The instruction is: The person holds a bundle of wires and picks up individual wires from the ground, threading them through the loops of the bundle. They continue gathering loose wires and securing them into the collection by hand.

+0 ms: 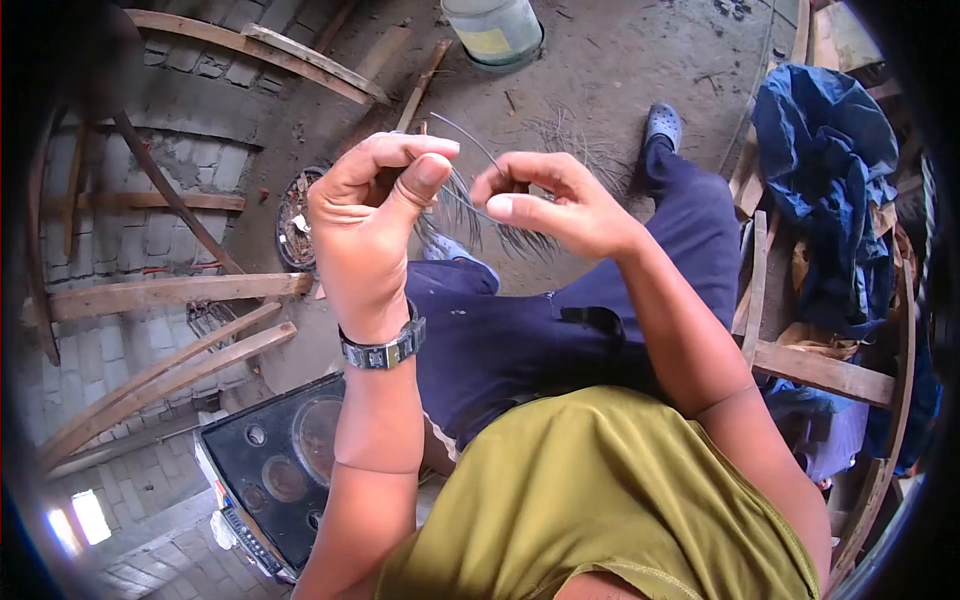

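Both hands are raised in front of my lap. My left hand (365,225), with a watch (385,350) on its wrist, has thumb and forefinger closed in a pinch on a thin dark wire. My right hand (570,205) is curled, with thumb and fingers closed on the same wire (466,134) a short way to the right. The wire bends between the hands, and one end sticks up above them. Behind and below the hands are several loose thin wires (525,240); some are partly hidden by my fingers.
A bucket (492,35) stands on the floor ahead. At left, wooden strips (170,295) lie by a block wall, near a round basin of scraps (296,220) and a black speaker box (275,460). Blue sheeting (825,160) hangs over a wooden frame (825,372) at right.
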`<state>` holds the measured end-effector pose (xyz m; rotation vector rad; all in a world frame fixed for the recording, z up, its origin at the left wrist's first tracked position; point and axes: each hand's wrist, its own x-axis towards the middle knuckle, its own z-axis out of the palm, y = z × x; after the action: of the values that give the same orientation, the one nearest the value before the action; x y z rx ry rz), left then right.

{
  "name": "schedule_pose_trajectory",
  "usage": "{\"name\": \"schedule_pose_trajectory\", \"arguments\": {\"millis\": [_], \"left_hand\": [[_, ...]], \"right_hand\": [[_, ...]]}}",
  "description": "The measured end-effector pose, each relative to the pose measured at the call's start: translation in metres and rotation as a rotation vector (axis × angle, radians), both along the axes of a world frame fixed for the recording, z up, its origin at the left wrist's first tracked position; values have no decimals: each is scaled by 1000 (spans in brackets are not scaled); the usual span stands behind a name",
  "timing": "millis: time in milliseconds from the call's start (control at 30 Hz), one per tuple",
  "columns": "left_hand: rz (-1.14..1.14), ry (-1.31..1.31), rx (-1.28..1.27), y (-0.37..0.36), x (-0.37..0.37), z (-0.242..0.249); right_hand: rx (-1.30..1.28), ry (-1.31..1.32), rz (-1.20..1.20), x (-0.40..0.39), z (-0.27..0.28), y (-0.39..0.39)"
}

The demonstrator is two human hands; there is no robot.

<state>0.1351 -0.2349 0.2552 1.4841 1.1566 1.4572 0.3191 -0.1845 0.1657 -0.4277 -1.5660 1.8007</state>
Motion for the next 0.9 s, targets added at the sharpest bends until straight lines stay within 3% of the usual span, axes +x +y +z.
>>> {"name": "schedule_pose_trajectory", "arguments": {"millis": [67, 133, 200, 267, 400, 633, 767, 867, 900], "left_hand": [[20, 29, 3, 2, -6, 3], [49, -128, -22, 6, -18, -4], [39, -171, -59, 7, -25, -9], [-25, -315, -109, 8, -23, -16], [-23, -329, -63, 12, -29, -21], [-21, -213, -22, 10, -45, -13], [-8, -152, -36, 9, -47, -11], [-32, 13, -69, 4, -40, -2], [7, 214, -58, 0, -36, 4]], "right_hand": [[46, -47, -14, -4, -5, 1], [337, -88, -176, -9, -7, 1], [349, -68, -155, -10, -4, -3], [-5, -28, 15, -11, 0, -11], [-190, 41, 0, -8, -6, -19], [-155, -107, -13, 5, -1, -19], [-4, -234, -47, 5, 2, -20], [33, -242, -80, 1, 3, -19], [69, -250, -102, -1, 3, -18]]}}
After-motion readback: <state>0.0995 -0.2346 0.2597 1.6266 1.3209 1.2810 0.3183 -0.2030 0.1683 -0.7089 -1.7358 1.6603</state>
